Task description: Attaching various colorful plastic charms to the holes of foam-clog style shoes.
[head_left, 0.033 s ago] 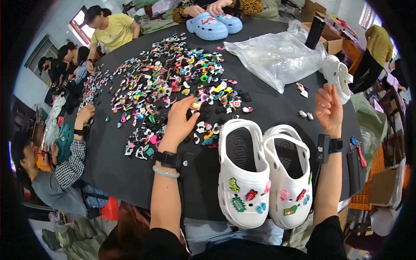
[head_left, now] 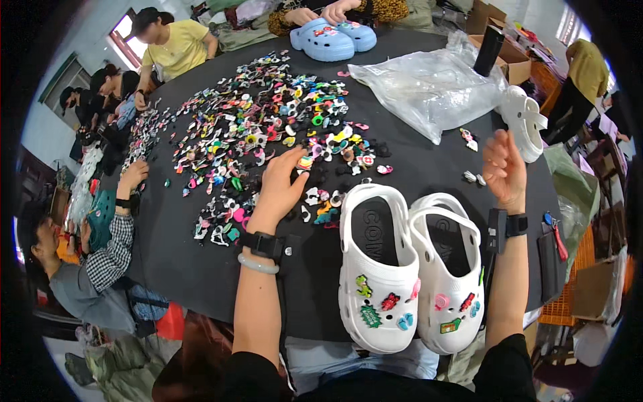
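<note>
Over the near edge of a heap of small colourful shoe charms (head_left: 261,114), my left hand (head_left: 281,187) is open, thumb apart from the fingers. A rainbow-coloured charm (head_left: 305,163) lies between thumb and index finger; no firm grip on it shows. My right hand (head_left: 505,171) is raised at the right, fingers loosely curled and somewhat apart, nothing visible in it. Between my forearms stand two white clogs (head_left: 378,276), toes toward me, with several charms on their fronts. Small white charms (head_left: 473,177) and a multicoloured charm (head_left: 469,139) lie left of my right hand.
Another white clog (head_left: 526,124) and a clear plastic bag (head_left: 429,87) lie at the right on the black table (head_left: 201,268). A black cylinder (head_left: 489,50) stands behind. Across the table, a person handles light-blue clogs (head_left: 328,43). Other people work at the left.
The fingers of my right hand have loosened and spread slightly. The whole view has shifted a little; my left hand stays over the charms.
</note>
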Available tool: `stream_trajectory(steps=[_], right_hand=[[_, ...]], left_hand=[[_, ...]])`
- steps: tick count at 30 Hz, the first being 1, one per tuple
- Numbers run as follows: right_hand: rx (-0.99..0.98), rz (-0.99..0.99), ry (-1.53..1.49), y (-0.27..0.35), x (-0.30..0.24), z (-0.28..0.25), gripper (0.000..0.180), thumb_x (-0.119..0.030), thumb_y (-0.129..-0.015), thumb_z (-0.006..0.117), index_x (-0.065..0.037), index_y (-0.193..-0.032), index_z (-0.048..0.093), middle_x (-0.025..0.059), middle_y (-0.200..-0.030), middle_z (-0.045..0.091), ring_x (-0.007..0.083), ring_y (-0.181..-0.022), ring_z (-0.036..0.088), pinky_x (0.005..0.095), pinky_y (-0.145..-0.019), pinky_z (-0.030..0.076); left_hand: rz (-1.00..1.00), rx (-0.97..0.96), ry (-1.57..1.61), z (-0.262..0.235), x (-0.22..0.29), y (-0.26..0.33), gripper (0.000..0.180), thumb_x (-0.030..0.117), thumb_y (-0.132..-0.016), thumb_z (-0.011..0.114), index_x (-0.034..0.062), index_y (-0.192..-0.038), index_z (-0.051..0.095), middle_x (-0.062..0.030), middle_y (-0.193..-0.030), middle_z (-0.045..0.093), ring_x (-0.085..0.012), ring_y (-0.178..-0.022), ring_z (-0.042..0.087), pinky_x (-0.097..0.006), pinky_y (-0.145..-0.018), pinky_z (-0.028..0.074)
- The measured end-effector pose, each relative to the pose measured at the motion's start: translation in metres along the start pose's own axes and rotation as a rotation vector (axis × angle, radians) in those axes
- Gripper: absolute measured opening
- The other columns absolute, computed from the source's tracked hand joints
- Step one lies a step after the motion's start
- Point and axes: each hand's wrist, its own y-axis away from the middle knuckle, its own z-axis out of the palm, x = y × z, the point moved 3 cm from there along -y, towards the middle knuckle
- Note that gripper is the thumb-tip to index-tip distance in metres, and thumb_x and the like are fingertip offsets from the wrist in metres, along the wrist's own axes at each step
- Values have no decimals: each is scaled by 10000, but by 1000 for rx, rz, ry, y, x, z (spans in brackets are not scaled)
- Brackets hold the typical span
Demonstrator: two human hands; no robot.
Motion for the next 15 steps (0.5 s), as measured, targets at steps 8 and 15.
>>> stream_trajectory(steps=[8, 15], right_hand=[[104, 297, 273, -14, 59, -32, 255, -261, -1023, 438, -44, -1127, 524, 4, -885, 506, 79, -731, 470, 191, -571, 418], [115, 314, 481, -18, 65, -26, 241, -238, -1014, 458, -48, -1141, 532, 9, -911, 561, 73, -770, 519, 207, -649, 451]], left_hand=[[-100, -29, 77, 8, -17, -5, 328, 95, -798, 691, 48, -1119, 647, -120, -1166, 615, -291, -1108, 556, -377, -1006, 388], [-188, -13, 113, -1, -20, -2, 357, 94, -739, 696, 2, -1081, 647, -106, -993, 562, -229, -909, 575, -326, -774, 480]])
